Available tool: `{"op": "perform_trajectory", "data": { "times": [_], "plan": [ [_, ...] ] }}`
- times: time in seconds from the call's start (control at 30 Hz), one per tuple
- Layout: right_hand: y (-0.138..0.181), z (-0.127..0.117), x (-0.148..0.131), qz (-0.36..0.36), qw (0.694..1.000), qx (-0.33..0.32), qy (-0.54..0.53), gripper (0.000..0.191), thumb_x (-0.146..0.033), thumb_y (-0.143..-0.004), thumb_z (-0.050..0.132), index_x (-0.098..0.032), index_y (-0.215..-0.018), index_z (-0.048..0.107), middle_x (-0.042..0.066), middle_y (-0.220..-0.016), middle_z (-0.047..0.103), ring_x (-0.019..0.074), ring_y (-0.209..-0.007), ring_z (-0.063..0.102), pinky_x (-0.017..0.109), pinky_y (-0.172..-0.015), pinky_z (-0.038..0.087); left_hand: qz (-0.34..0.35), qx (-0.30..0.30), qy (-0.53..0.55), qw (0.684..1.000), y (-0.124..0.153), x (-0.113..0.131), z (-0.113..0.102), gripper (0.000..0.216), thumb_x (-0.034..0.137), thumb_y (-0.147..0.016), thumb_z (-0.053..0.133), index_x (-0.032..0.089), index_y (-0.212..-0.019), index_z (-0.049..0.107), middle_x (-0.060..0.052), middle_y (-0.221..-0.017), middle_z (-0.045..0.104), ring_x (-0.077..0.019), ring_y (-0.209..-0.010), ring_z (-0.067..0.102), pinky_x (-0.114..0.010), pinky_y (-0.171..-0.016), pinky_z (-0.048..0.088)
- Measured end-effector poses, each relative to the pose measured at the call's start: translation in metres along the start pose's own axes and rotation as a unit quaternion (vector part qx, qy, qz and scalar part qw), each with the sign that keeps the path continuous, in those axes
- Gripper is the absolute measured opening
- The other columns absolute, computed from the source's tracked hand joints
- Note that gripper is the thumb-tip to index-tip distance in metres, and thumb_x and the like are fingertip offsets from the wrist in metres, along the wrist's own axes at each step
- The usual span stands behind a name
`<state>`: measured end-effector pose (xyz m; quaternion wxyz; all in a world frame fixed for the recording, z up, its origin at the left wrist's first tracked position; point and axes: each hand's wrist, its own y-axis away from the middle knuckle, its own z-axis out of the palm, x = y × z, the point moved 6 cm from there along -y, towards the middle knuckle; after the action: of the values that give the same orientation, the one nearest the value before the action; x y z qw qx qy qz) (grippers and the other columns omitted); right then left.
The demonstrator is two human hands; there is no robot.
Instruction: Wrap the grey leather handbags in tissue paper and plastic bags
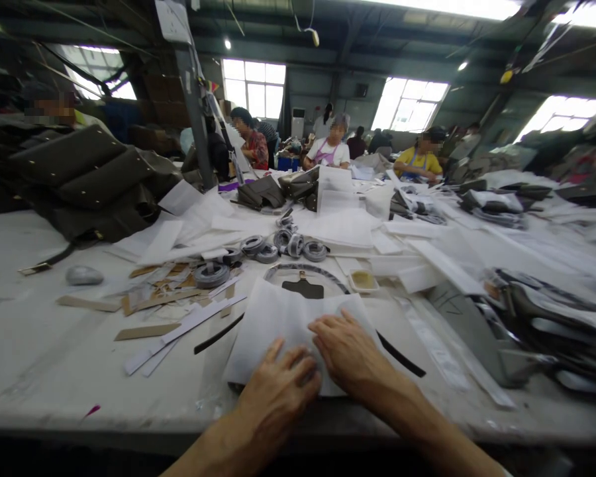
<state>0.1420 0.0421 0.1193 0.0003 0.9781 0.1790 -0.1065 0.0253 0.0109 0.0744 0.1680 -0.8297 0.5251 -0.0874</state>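
Observation:
A white wrapping sheet (273, 311) is spread over a dark bag that lies near the table's front edge. Most of the bag is hidden. Beyond the sheet show its dark olive tab (304, 287) with a small gold fitting and a curved handle (322, 269) wrapped in film. A dark strap (401, 355) sticks out on the right, another on the left. My left hand (281, 384) rests on the near part of the sheet, fingers apart and slightly bent. Farther forward, my right hand (347, 348) lies on the sheet with fingers stretched out. Neither hand grips anything visible.
Rolled wrapped straps (268, 252), cardboard strips (146, 331) and a small yellowish dish (363, 281) lie beyond. Dark bags (89, 179) are piled at left; more wrapped pieces (551, 324) stand at right. Several people work across the table.

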Motion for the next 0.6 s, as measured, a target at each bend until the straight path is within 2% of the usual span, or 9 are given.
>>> {"op": "perform_trajectory", "data": {
  "times": [0.07, 0.13, 0.2, 0.27, 0.33, 0.4, 0.5, 0.6],
  "plan": [
    [-0.015, 0.001, -0.004, -0.004, 0.999, 0.046, -0.025, 0.029, -0.017, -0.098, 0.045, -0.02, -0.118, 0.065, 0.01, -0.122, 0.068, 0.0242, -0.116, 0.062, 0.047, -0.111, 0.037, 0.012, 0.034, -0.006, 0.999, 0.004, 0.001, 0.006, 0.023, 0.026, -0.098, 0.051, 0.026, -0.119, 0.06, -0.001, -0.116, 0.068, -0.0231, -0.122, 0.054, -0.049, -0.115, 0.03],
    [-0.026, 0.016, -0.002, -0.011, 0.997, 0.067, -0.032, 0.027, -0.026, -0.099, 0.047, -0.02, -0.12, 0.063, 0.01, -0.124, 0.067, 0.0243, -0.117, 0.061, 0.043, -0.107, 0.041, 0.008, 0.045, 0.002, 0.999, 0.008, -0.003, 0.011, 0.028, 0.021, -0.097, 0.051, 0.028, -0.123, 0.059, 0.0, -0.119, 0.068, -0.0228, -0.125, 0.053, -0.048, -0.117, 0.028],
    [-0.03, 0.035, 0.006, -0.017, 0.996, 0.083, -0.018, 0.029, -0.032, -0.1, 0.048, -0.02, -0.123, 0.061, 0.011, -0.128, 0.065, 0.0259, -0.122, 0.057, 0.046, -0.109, 0.04, 0.019, 0.047, 0.028, 0.998, 0.009, -0.008, 0.009, 0.032, 0.021, -0.095, 0.053, 0.031, -0.125, 0.059, 0.001, -0.12, 0.069, -0.0218, -0.122, 0.056, -0.042, -0.115, 0.034],
    [-0.029, 0.049, 0.015, -0.007, 0.995, 0.102, -0.008, 0.031, -0.037, -0.1, 0.048, -0.021, -0.125, 0.059, 0.01, -0.132, 0.062, 0.0269, -0.125, 0.054, 0.05, -0.112, 0.035, 0.031, 0.028, 0.081, 0.996, 0.006, -0.015, 0.0, 0.029, 0.027, -0.093, 0.056, 0.033, -0.12, 0.062, 0.002, -0.119, 0.07, -0.0203, -0.115, 0.062, -0.034, -0.108, 0.043],
    [-0.026, 0.056, 0.02, 0.005, 0.993, 0.114, -0.01, 0.032, -0.04, -0.101, 0.046, -0.023, -0.125, 0.059, 0.009, -0.133, 0.062, 0.0269, -0.126, 0.052, 0.052, -0.113, 0.033, -0.004, -0.041, 0.146, 0.988, -0.002, -0.025, -0.009, 0.023, 0.032, -0.095, 0.05, 0.033, -0.111, 0.066, 0.001, -0.117, 0.07, -0.0177, -0.106, 0.067, -0.026, -0.096, 0.051],
    [-0.024, 0.056, 0.021, 0.012, 0.993, 0.115, -0.013, 0.032, -0.041, -0.101, 0.044, -0.023, -0.124, 0.059, 0.008, -0.132, 0.062, 0.0268, -0.127, 0.052, 0.053, -0.114, 0.031, -0.085, -0.116, 0.171, 0.975, -0.013, -0.039, -0.013, 0.029, 0.028, -0.096, 0.04, 0.028, -0.1, 0.069, -0.003, -0.107, 0.072, -0.0168, -0.09, 0.07, -0.023, -0.083, 0.055],
    [-0.024, 0.053, 0.02, 0.02, 0.994, 0.11, -0.018, 0.033, -0.04, -0.101, 0.043, -0.022, -0.124, 0.059, 0.009, -0.132, 0.062, 0.0272, -0.128, 0.051, 0.054, -0.115, 0.029, -0.171, -0.187, 0.119, 0.96, -0.032, -0.054, -0.011, 0.034, 0.017, -0.091, 0.037, 0.022, -0.098, 0.07, -0.007, -0.092, 0.072, -0.0213, -0.079, 0.071, -0.03, -0.076, 0.056],
    [-0.023, 0.055, 0.022, 0.03, 0.993, 0.111, -0.024, 0.033, -0.038, -0.1, 0.044, -0.02, -0.123, 0.058, 0.01, -0.131, 0.062, 0.0273, -0.129, 0.05, 0.053, -0.116, 0.028, -0.205, -0.242, 0.029, 0.948, -0.042, -0.06, 0.004, 0.043, 0.005, -0.086, 0.032, 0.017, -0.103, 0.07, -0.012, -0.096, 0.071, -0.0261, -0.085, 0.072, -0.037, -0.076, 0.056]
  ]
}}
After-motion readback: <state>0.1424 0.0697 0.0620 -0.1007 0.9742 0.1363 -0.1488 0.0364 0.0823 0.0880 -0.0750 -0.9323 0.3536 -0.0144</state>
